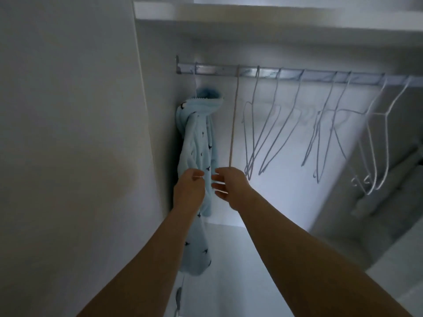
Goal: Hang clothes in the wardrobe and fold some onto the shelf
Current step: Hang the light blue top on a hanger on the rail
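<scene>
A light blue fleece garment (198, 138) with small dark marks hangs from a hanger at the far left end of the metal rail (286, 75), against the wardrobe's side wall. My left hand (188, 191) is in front of its middle part, fingers curled into the fabric. My right hand (229, 186) is just to the right of the garment, fingers spread and holding nothing. A thin beige hanger (234, 124) hangs edge-on from the rail right above my right hand. A white shelf (251, 12) runs above the rail.
Several empty white wire hangers (272, 133) hang along the rail to the right. Grey blurred clothing (389, 184) shows at the far right. The white wardrobe side panel (80, 133) stands close on the left, and the white back wall is behind the hangers.
</scene>
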The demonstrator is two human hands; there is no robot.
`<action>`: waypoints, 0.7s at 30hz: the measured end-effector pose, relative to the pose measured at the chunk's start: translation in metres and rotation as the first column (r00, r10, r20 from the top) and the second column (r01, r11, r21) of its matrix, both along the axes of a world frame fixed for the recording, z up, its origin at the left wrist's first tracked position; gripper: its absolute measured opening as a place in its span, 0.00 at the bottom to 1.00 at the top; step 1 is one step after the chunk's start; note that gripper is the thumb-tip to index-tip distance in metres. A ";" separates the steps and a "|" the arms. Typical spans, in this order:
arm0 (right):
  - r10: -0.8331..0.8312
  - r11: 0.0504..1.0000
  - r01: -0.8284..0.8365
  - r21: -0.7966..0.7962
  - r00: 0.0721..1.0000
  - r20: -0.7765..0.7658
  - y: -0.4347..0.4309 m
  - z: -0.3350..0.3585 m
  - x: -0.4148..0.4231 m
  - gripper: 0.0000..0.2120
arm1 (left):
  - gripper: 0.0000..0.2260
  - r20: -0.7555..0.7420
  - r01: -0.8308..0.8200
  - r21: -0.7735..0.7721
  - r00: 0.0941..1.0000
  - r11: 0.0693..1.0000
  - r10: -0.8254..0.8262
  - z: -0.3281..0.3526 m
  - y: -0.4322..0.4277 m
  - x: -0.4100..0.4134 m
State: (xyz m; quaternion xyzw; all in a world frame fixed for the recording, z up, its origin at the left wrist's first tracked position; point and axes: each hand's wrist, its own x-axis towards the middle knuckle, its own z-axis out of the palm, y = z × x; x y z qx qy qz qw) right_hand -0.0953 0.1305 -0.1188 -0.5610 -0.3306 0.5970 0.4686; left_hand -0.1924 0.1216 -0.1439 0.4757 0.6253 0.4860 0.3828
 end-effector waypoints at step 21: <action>-0.289 0.822 0.333 -0.462 0.943 0.167 -0.427 -0.228 0.124 0.07 | 0.06 0.064 0.329 -0.566 0.932 0.756 -0.358 -0.186 -0.381 0.110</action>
